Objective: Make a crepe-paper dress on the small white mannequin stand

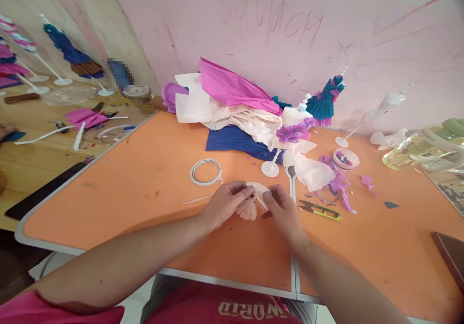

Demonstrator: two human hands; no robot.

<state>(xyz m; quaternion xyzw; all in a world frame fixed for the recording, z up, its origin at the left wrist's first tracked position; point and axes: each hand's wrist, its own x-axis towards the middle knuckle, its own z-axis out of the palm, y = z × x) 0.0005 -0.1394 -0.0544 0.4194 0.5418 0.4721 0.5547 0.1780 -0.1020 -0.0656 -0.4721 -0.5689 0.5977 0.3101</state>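
Note:
My left hand (pixel 228 201) and my right hand (pixel 284 210) meet over the front middle of the orange table. Between them is a small piece of gathered cream crepe paper (pixel 247 209), its pleats fanning out below the fingers. Each hand pinches it between thumb and fingers, the left at one side and the right at the other. Just beyond the left hand lies a roll of white double-sided tape (pixel 206 172). To the right of my right hand are yellow-handled thread snips (pixel 321 210). A small dress form (pixel 290 123) with cream paper and purple paper flowers stands behind the hands.
Crumpled sheets of pink (pixel 235 85), cream and blue crepe paper (pixel 239 140) are heaped against the wall. Purple scraps (pixel 339 184), a small white tub (pixel 345 160) and a clear plastic container (pixel 427 145) are at the right. On the left, a wooden table (pixel 54 155) holds more dressed forms; another person's hand (pixel 6 132) shows at its edge.

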